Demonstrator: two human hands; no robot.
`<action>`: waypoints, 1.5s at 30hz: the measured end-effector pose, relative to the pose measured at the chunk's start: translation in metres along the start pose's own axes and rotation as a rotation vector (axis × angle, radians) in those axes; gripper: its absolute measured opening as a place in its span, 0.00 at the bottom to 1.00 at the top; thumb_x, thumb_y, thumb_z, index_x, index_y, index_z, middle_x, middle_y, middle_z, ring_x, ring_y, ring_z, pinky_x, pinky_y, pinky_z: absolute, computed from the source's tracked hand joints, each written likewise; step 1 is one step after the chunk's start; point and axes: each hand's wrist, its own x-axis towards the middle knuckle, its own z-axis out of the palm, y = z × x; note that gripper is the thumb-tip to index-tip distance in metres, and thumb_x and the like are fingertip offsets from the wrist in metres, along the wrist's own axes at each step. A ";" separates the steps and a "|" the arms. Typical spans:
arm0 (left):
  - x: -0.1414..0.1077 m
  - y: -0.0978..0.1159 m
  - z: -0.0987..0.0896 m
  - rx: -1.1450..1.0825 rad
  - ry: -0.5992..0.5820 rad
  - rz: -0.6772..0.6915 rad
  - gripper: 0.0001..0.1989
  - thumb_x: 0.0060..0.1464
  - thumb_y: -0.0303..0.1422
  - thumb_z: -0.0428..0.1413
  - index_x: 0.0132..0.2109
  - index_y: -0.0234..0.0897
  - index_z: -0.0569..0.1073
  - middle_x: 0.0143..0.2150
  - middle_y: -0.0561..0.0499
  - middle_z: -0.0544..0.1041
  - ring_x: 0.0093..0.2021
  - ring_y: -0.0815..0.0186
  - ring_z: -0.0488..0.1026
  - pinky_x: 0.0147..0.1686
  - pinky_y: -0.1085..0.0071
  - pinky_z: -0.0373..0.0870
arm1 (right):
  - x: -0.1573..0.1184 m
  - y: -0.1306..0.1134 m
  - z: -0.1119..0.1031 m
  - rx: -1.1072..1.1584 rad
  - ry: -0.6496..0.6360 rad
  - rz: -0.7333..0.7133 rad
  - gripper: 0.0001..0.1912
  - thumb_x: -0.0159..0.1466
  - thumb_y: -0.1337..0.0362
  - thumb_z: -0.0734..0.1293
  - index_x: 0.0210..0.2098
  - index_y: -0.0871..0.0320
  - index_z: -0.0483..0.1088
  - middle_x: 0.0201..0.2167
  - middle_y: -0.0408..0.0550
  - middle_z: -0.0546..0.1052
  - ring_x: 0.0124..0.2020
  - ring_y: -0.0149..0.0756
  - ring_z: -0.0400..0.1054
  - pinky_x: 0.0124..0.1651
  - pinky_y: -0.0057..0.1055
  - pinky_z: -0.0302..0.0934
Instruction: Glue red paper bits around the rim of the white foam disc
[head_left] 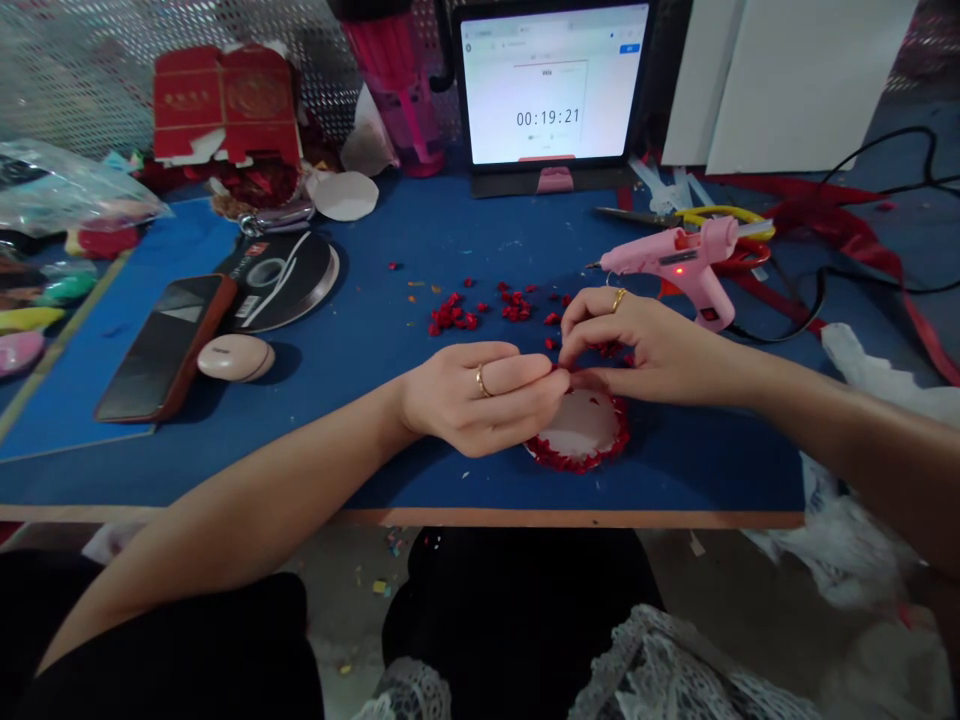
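A white disc [577, 425] edged with small red pieces lies near the table's front edge. Over its far left part is my left hand [491, 395], fingers bent and pressed together, a ring on one finger. My right hand [637, 340] comes in from the right in a pinch, its fingertips meeting those of my left hand. Whatever sits between the fingertips is hidden. Just beyond the hands lie several small red pieces [454, 315], loose on the blue tabletop [360, 440]. A pink glue gun [675, 260] with a lit red light rests behind my right hand.
At the back a tablet [555, 90] displays a timer, beside a pink bottle [397, 100]. Scissors [720, 218] and red ribbon [840, 225] lie by the glue gun's cord. Leftward are a ribbon spool [281, 280], a phone [165, 350] and a rounded beige case [236, 357].
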 end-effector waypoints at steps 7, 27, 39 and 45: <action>-0.002 0.002 0.001 -0.012 -0.021 -0.003 0.04 0.58 0.25 0.59 0.36 0.37 0.78 0.40 0.56 0.82 0.39 0.71 0.79 0.33 0.76 0.77 | 0.002 0.000 0.001 0.038 -0.060 -0.003 0.04 0.62 0.63 0.69 0.31 0.57 0.74 0.40 0.48 0.73 0.43 0.37 0.69 0.48 0.37 0.62; 0.002 0.009 0.009 -0.565 -0.146 -0.894 0.02 0.55 0.31 0.59 0.35 0.39 0.77 0.44 0.49 0.79 0.46 0.63 0.75 0.51 0.61 0.69 | 0.001 -0.002 0.003 -0.075 0.141 -0.049 0.05 0.63 0.62 0.68 0.32 0.56 0.73 0.37 0.48 0.70 0.41 0.39 0.67 0.45 0.39 0.60; 0.004 0.010 0.009 -0.606 -0.160 -0.929 0.04 0.54 0.27 0.59 0.33 0.38 0.77 0.46 0.48 0.78 0.47 0.63 0.74 0.53 0.61 0.68 | 0.001 0.000 0.006 -0.156 0.126 -0.088 0.03 0.62 0.63 0.68 0.34 0.55 0.72 0.38 0.48 0.71 0.41 0.40 0.67 0.46 0.40 0.59; 0.003 0.011 0.010 -0.615 -0.187 -0.959 0.05 0.52 0.25 0.59 0.33 0.39 0.79 0.45 0.49 0.78 0.48 0.63 0.74 0.54 0.60 0.68 | 0.000 -0.003 0.006 -0.250 0.113 -0.083 0.03 0.62 0.64 0.66 0.33 0.55 0.72 0.39 0.49 0.72 0.41 0.41 0.67 0.47 0.41 0.58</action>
